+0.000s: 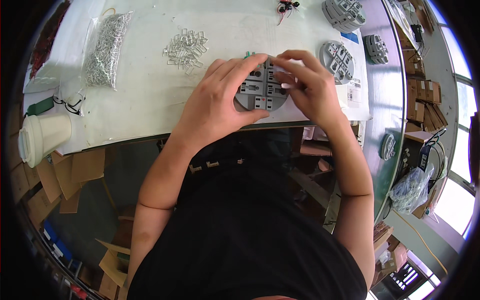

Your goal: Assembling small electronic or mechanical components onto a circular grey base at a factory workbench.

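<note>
A round grey plastic disc (261, 94) with slotted blocks and dark slots on its face lies near the table's front edge. My left hand (215, 97) grips its left side, thumb at the near rim and fingers over the far part. Above the disc's right side, my right hand (309, 84) has its fingers curled together. Something small and pale shows near those fingertips, too blurred to name. The far rim is partly covered by my fingers. Beyond my left hand lies a loose pile of small bent metal clips (187, 49).
A clear bag of metal pieces (107, 50) lies far left, above a white lidded tub (46, 135). Similar grey discs stand at the right: a single one (337, 62), a stack (345, 14) and another (376, 49). Black parts with red wires (287, 7) sit at the back.
</note>
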`<state>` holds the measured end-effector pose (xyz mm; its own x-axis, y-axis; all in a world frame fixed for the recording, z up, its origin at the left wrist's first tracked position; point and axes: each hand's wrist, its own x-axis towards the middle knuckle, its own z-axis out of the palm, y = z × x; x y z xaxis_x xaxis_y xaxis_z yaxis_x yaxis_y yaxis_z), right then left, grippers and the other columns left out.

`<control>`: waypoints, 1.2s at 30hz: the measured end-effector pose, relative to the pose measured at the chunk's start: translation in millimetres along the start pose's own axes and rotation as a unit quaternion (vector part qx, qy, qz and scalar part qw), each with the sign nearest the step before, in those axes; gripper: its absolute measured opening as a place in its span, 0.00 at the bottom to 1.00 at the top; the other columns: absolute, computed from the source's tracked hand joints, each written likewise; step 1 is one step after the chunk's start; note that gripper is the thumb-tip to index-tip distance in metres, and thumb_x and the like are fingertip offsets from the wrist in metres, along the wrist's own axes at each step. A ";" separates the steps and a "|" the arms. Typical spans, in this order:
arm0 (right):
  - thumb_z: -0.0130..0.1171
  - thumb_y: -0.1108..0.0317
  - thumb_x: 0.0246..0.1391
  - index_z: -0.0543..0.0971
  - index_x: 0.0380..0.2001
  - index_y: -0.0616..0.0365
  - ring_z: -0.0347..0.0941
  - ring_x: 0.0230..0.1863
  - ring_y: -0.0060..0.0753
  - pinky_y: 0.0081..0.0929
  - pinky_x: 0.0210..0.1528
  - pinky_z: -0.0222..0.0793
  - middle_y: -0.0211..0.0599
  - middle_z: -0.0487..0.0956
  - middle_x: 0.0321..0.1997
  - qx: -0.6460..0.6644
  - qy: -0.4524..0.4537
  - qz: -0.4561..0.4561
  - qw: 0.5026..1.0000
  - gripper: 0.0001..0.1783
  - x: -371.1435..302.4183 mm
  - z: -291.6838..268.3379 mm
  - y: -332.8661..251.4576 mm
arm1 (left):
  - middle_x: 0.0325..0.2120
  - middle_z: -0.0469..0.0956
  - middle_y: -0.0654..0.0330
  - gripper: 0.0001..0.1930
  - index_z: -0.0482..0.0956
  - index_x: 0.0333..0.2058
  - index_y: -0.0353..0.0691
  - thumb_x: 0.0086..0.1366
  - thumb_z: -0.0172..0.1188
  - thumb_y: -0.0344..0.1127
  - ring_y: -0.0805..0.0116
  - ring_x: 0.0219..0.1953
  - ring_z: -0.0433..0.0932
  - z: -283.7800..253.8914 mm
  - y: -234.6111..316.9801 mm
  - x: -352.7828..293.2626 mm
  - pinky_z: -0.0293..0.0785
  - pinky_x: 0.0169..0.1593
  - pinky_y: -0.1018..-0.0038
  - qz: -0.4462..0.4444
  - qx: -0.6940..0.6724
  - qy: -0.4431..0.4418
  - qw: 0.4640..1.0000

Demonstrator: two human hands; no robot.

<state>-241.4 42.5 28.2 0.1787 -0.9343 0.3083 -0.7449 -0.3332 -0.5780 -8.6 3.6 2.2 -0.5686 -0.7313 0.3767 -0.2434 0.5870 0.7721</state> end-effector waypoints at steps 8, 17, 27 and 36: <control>0.68 0.73 0.59 0.85 0.57 0.51 0.83 0.28 0.42 0.38 0.29 0.78 0.33 0.81 0.54 -0.066 0.023 -0.006 0.997 0.22 -12.0 9.9 -1.6 | 0.54 0.81 0.59 0.46 0.74 0.66 0.46 0.45 0.83 0.32 0.53 0.54 0.77 -5.2 4.1 5.0 0.77 0.59 0.59 -0.031 -0.019 -0.033 0.999; 0.70 0.69 0.59 0.84 0.57 0.51 0.83 0.29 0.42 0.37 0.30 0.78 0.34 0.81 0.54 -0.112 -0.016 -0.006 0.994 0.22 -7.6 1.1 -2.4 | 0.51 0.82 0.59 0.44 0.74 0.66 0.46 0.47 0.83 0.32 0.56 0.53 0.78 -9.4 7.0 10.8 0.80 0.55 0.61 -0.047 -0.026 -0.057 0.997; 0.71 0.67 0.61 0.87 0.48 0.59 0.75 0.25 0.29 0.26 0.30 0.72 0.35 0.85 0.35 -0.006 0.129 0.140 0.982 0.14 -5.8 -20.0 -3.1 | 0.32 0.85 0.57 0.22 0.80 0.56 0.41 0.64 0.74 0.34 0.59 0.33 0.83 -19.2 9.7 36.8 0.82 0.41 0.63 -0.008 -0.037 0.097 0.995; 0.71 0.68 0.62 0.87 0.46 0.61 0.64 0.22 0.21 0.24 0.26 0.64 0.30 0.82 0.29 0.075 0.186 0.223 0.954 0.12 -22.0 -39.5 -8.6 | 0.29 0.86 0.52 0.10 0.85 0.46 0.37 0.68 0.69 0.33 0.55 0.33 0.88 -16.2 17.7 79.6 0.82 0.38 0.67 0.000 0.156 -0.157 0.975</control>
<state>-264.3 70.9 56.2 -0.3957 -0.8874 0.2363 -0.5880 0.0472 -0.8075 -45.4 -49.8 54.2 -0.7693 -0.6175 0.1641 -0.4422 0.6999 0.5609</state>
